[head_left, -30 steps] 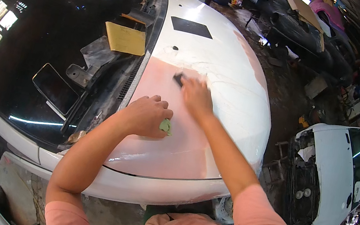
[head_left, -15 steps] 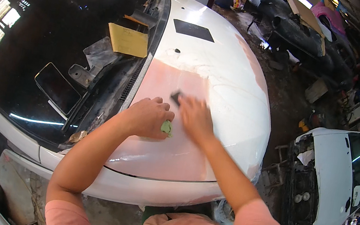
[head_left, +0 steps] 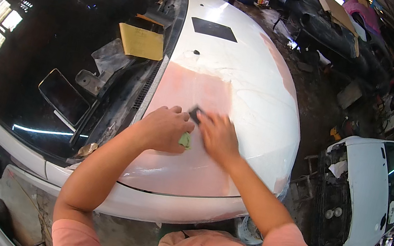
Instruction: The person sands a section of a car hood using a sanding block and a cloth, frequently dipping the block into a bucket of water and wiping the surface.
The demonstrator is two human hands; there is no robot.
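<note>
The right hand (head_left: 217, 134), slightly blurred, has its fingers bent over a small black block (head_left: 195, 113), which sits on the pink patch (head_left: 208, 90) of a white car hood (head_left: 262, 113), close to the base of the windshield (head_left: 52, 45). Just beside it, the left hand (head_left: 169, 127) is curled into a loose fist around a crumpled green cloth (head_left: 185, 141), part of which pokes out by the thumb side, and it rests on the same patch. Judging by how the surface lies, the rubbing is partway along: the patch looks dull and fairly even at its far end, while the near end shows whitish streaks and some shine. A second pink area (head_left: 280, 66) along the front edge of the hood has neither hand on it. Whether the part under the block is smooth is hard to say, given the blur. A dark sheet (head_left: 214, 29) lies farther across the hood; a phone (head_left: 65, 94) and yellow paper (head_left: 143, 43) lie on the windshield.
</note>
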